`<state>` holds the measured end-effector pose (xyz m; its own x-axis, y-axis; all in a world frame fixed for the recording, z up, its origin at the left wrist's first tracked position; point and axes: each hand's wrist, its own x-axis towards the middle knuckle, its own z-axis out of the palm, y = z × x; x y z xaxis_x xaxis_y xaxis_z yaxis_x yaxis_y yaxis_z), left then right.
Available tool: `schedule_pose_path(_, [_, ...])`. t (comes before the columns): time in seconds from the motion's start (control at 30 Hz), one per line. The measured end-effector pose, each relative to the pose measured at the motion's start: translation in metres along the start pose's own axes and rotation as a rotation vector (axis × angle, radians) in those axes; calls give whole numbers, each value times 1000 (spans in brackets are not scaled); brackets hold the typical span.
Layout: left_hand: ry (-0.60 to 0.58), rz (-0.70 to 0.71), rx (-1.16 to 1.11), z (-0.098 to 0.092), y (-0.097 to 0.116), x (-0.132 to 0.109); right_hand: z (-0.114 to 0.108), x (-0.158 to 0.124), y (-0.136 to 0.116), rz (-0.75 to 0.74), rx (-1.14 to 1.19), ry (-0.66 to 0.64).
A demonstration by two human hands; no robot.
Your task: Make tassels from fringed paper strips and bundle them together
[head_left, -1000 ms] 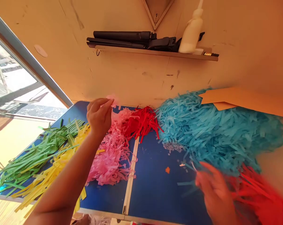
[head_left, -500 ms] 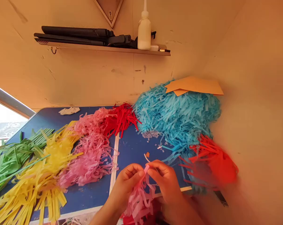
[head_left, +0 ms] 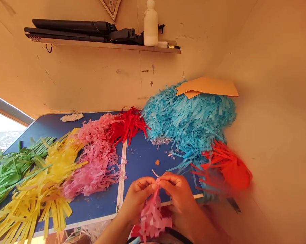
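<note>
Between my two hands hangs a pink tissue-paper tassel point(head_left: 154, 213), its fringe falling toward my lap. My left hand point(head_left: 139, 193) pinches the narrow top of it with thumb and forefinger. From the other side my right hand point(head_left: 177, 189) pinches the same top, the fingertips of both hands nearly touching. A thin pale strip point(head_left: 155, 173) sticks up just above my fingers. Some red paper shows below the pink fringe, partly hidden by my hands.
Fringed paper in green point(head_left: 13, 169), yellow point(head_left: 59, 162), pink point(head_left: 99, 169) and red point(head_left: 130, 125) lies across the blue table point(head_left: 140, 152). A large blue fringe pile point(head_left: 191, 118) carries orange paper point(head_left: 206, 86). Red fringe point(head_left: 229, 169) sits right. A wall shelf point(head_left: 104, 44) holds a white bottle point(head_left: 151, 25).
My fingertips have drawn closer together over the tassel's top, which now looks narrower and more gathered. The view has shifted slightly, and the wall shelf sits higher in it.
</note>
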<state>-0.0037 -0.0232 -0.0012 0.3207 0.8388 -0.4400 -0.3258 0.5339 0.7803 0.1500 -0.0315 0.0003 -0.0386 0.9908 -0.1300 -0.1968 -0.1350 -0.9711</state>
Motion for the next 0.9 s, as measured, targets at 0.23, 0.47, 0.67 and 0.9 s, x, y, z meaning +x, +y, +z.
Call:
schedule_pose_path(0.23, [51, 118, 154, -7, -6, 4, 1, -2, 6, -143, -215, 19])
schedule_pose_path(0.47, [267, 963, 864, -8, -23, 5, 14, -8, 24, -478, -499, 277])
schedule_pose_path(0.67, [242, 906, 710, -7, -23, 1, 12, -11, 23, -476, -500, 247])
schedule_pose_path(0.9, [-33, -51, -139, -2, -14, 3, 10, -6, 21, -277, -413, 154])
